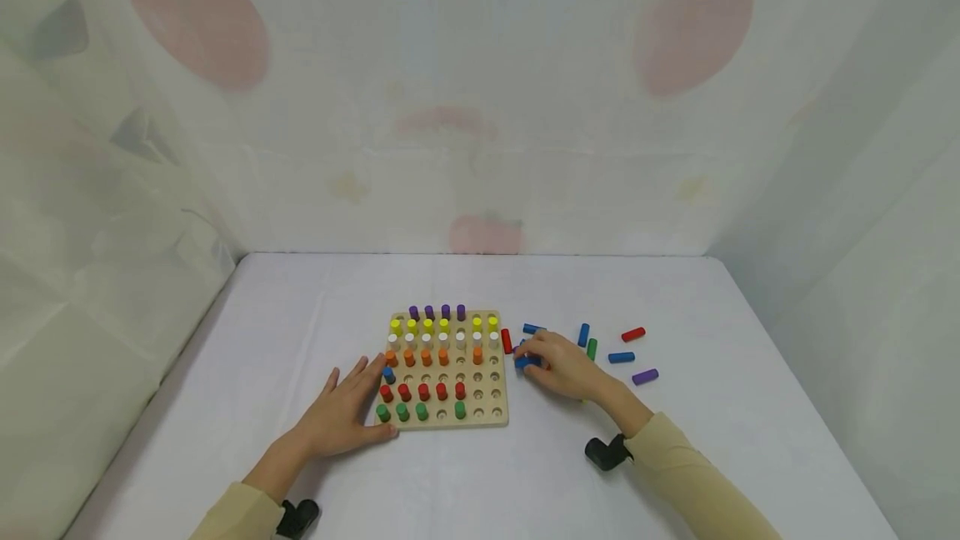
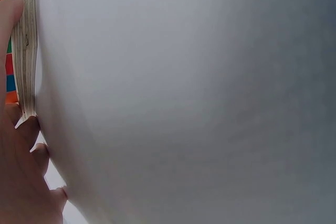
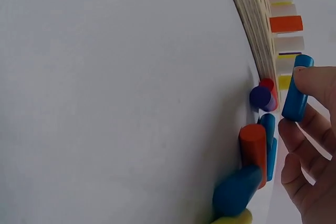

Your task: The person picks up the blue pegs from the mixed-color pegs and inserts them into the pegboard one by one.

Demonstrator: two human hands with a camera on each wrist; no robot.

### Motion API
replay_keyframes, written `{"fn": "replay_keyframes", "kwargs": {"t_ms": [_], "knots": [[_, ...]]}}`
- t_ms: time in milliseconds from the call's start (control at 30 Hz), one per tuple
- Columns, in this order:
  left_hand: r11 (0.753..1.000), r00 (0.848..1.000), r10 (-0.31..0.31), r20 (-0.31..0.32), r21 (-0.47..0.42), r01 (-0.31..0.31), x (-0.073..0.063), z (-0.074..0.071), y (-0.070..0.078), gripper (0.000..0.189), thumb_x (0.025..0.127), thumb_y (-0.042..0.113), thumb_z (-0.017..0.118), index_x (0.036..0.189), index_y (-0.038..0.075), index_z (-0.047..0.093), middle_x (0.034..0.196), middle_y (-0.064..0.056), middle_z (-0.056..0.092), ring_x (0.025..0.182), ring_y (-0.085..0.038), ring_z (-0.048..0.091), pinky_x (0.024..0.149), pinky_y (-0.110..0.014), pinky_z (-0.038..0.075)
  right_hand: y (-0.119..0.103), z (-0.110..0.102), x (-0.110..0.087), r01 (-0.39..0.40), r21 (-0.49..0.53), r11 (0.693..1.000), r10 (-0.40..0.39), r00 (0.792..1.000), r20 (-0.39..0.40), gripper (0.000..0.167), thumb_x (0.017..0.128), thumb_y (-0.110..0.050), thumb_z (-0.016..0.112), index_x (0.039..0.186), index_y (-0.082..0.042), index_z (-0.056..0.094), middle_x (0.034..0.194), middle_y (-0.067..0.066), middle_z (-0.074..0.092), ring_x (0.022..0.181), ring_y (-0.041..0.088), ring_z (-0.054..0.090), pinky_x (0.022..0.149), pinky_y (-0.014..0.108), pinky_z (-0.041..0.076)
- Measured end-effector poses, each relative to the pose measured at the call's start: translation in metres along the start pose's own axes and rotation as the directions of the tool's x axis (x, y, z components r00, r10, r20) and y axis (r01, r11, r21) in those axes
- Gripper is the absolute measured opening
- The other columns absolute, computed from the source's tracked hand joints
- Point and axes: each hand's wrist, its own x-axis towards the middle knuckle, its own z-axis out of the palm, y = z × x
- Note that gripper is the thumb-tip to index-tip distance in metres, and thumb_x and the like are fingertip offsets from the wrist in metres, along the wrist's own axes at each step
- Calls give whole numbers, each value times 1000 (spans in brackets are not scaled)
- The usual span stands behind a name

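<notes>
A wooden pegboard (image 1: 487, 403) holds rows of purple, yellow, white, orange, red and green pegs, with a single blue peg (image 1: 388, 375) at the left. My left hand (image 1: 341, 417) rests against the board's left side, fingers spread, the thumb at its near left corner. In the left wrist view, that thumb touches the board's layered edge (image 2: 25, 51). To the right of the board, my right hand (image 1: 562, 367) pinches a blue peg (image 3: 297, 90) between thumb and fingers, held just above loose pegs. Among these lie an orange peg (image 3: 253, 153) and a purple peg (image 3: 261, 98).
A red peg (image 1: 506, 341) lies by the board's right edge. Farther right are scattered a green peg (image 1: 592, 348), a red peg (image 1: 633, 334), a purple peg (image 1: 645, 377) and several blue ones. White cloth covers the table (image 1: 300, 307); curtains surround its back and sides.
</notes>
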Motion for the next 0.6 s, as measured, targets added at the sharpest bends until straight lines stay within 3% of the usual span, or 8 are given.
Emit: {"fn": "replay_keyframes", "kwargs": {"t_ms": [200, 467, 600], "knots": [[1000, 1000, -5, 3, -6, 5, 1, 1, 0, 110, 65, 76, 59, 149, 17, 18, 150, -5, 29, 139, -32, 21, 108, -63, 9, -6, 0, 5, -10, 38, 999, 11, 1000, -19, 22, 87, -18, 64, 109, -20, 61, 96, -9, 57, 84, 5, 51, 77, 21, 50], [1000, 1000, -8, 1, -2, 8, 0, 1, 1, 110, 65, 77, 58, 149, 17, 18, 150, -6, 29, 139, -32, 21, 108, -62, 9, -13, 0, 13, -25, 60, 998, 26, 999, -21, 25, 88, -20, 61, 113, -18, 59, 100, -11, 59, 82, 4, 51, 74, 20, 49], [1000, 1000, -12, 0, -2, 12, 0, 1, 1, 111, 65, 76, 59, 148, 16, 18, 150, -6, 30, 139, -32, 21, 108, -62, 9, -16, 0, 18, 5, 65, 998, -2, 999, -36, 28, 89, -18, 60, 117, -17, 58, 107, -9, 60, 84, 3, 52, 76, 21, 50]]}}
